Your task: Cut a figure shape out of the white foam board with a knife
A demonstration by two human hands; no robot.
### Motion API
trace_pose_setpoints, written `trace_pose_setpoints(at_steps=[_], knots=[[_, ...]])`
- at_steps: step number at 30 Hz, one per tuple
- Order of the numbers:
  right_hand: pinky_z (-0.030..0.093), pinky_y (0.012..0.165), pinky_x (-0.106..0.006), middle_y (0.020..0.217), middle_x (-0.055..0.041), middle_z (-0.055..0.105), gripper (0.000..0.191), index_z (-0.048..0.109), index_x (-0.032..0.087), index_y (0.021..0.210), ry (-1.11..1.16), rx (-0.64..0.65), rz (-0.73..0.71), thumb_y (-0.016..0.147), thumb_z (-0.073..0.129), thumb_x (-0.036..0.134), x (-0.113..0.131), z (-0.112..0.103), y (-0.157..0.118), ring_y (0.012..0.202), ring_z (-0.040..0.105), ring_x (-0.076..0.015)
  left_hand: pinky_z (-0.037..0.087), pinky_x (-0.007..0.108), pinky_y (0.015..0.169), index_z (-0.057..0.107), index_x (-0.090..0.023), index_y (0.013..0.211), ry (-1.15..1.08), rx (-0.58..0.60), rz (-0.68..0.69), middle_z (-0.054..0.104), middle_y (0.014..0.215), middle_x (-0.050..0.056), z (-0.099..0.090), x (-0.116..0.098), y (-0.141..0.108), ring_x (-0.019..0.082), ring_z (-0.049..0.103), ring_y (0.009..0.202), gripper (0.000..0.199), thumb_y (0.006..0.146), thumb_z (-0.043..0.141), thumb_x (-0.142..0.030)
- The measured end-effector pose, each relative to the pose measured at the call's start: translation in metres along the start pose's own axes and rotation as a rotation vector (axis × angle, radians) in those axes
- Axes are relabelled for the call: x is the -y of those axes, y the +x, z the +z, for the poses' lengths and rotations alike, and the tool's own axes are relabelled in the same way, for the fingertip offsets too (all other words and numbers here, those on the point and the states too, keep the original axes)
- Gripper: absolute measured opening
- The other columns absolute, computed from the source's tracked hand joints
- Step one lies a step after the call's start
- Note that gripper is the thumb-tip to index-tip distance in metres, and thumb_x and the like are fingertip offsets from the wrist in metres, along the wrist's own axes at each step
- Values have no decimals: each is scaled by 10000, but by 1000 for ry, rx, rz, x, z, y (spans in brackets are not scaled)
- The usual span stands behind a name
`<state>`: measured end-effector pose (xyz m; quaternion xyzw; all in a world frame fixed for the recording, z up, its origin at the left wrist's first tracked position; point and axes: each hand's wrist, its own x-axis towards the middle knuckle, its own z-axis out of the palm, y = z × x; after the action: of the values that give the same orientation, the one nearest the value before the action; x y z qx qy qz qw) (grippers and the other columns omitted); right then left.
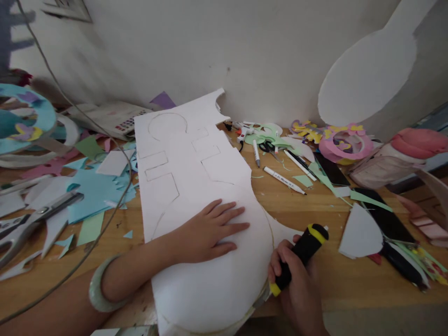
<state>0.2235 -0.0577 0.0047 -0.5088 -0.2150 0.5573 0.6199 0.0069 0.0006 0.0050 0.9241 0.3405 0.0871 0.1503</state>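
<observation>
Two hands show in your head view, both at the near side of the scene. Your left hand [213, 231] lies flat, palm down and fingers spread, on a large white foam-like board [206, 296] with thin drawn outlines; that broad contact probably keeps the sheet from sliding. The board lies in the middle of a brown wooden table [336, 291], and its near end appears to overhang the edge, which may leave the blade free room below.

Your right hand [303, 284] is wrapped around a chunky black-and-yellow utility knife [304, 255], its metal blade slanting near and left to the board's right edge, beside a curved brownish line. You hold it low on the handle, likely for control, with your left hand clear of the blade.

To the left, silver scissors [42, 212] with grey handles rest among blue paper scraps [94, 189], apparently set aside to free your hands.

For writing, the slim white pen [284, 180] right of the board seems to read "Marker"; its other lettering is too small to tell.
</observation>
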Motion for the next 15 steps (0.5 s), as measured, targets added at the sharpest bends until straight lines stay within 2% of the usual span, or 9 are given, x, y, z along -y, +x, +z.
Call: trace_pose_setpoints(at_steps=[7, 10, 15], knots=[[411, 383, -160, 591, 127, 529, 394, 419, 290, 944, -69, 112, -67, 764, 769, 307, -2, 3, -9, 383, 479, -64, 230, 559, 1180, 445, -299, 1467, -4, 10, -1, 346, 1601, 78, 1, 0, -1, 316, 315, 1464, 501, 1013, 395, -505], [409, 360, -164, 582, 128, 536, 438, 418, 292, 948, -59, 152, -21, 729, 795, 321, 0, 3, -5, 368, 473, -71, 228, 562, 1179, 446, -292, 1468, -9, 11, -1, 349, 1599, 87, 1, 0, -2, 320, 319, 1462, 503, 1014, 395, -502], [394, 320, -153, 542, 134, 475, 507, 460, 276, 907, 28, -7, 14, 598, 860, 321, 6, 2, 6, 374, 417, -63, 233, 561, 1177, 462, -293, 1458, -22, 1, -4, 363, 1591, 88, 0, 0, -1, 326, 340, 1450, 493, 1011, 411, -495]])
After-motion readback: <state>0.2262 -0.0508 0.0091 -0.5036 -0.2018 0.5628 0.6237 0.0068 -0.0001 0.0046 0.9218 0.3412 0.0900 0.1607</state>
